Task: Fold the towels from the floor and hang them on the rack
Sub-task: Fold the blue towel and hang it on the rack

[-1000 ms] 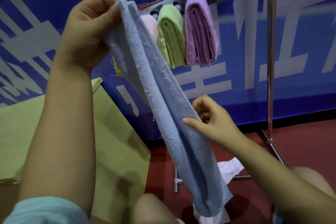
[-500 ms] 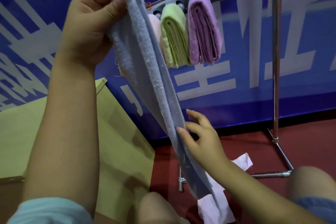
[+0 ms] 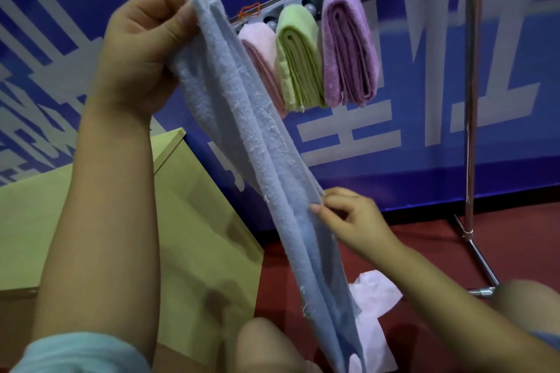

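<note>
At ten o'clock my left hand (image 3: 142,48) grips the top of the blue towel (image 3: 257,145), which hangs diagonally toward six. Its layers look loose; if my right hand (image 3: 348,221), pinching the edge at centre, pulls unevenly, the fold may splay. At one o'clock, the rack (image 3: 472,100) has little room beside the purple towel (image 3: 348,45).

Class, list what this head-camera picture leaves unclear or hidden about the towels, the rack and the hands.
- Pink towel: head view, largely hidden behind the blue towel.
- White towel on the floor: partly covered by the blue towel's lower end.
- Rack: its left end is hidden behind the left hand, its top cut off by the frame edge.
- Right hand: fingertips at the blue towel's edge; firmness of pinch unclear.
</note>
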The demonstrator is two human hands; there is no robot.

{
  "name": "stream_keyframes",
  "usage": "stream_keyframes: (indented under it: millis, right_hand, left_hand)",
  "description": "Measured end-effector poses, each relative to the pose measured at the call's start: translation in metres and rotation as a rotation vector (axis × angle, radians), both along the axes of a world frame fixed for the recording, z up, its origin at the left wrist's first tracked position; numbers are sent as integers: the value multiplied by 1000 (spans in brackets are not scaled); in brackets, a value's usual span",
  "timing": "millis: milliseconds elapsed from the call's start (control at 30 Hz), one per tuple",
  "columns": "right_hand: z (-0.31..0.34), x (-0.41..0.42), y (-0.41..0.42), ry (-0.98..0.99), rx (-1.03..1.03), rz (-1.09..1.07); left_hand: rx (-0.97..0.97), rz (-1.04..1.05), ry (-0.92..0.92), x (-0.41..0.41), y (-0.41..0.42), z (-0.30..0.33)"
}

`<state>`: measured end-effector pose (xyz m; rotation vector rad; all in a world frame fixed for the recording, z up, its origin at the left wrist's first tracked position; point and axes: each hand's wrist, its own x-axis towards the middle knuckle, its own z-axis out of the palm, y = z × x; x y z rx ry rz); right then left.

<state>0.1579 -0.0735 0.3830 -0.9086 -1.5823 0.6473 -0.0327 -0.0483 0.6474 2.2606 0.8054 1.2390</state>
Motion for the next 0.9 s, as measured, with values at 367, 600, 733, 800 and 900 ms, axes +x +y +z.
stream_keyframes:
  millis: [367, 600, 733, 800, 900]
  right_hand:
    - [-3, 9, -23, -181, 175, -184]
    - [-10, -20, -24, -326, 84, -175]
    - [-2, -28, -21, -286, -12, -152]
    - [4, -31, -23, -236, -92, -106]
    - [15, -37, -26, -159, -145, -60]
  left_hand:
    - [14, 248, -77, 4, 5, 1]
    - [135, 479, -64, 42, 2, 4]
    - [191, 597, -46, 59, 3, 5]
    - [225, 635, -25, 67, 2, 7]
    - [269, 662, 11, 79, -4, 10]
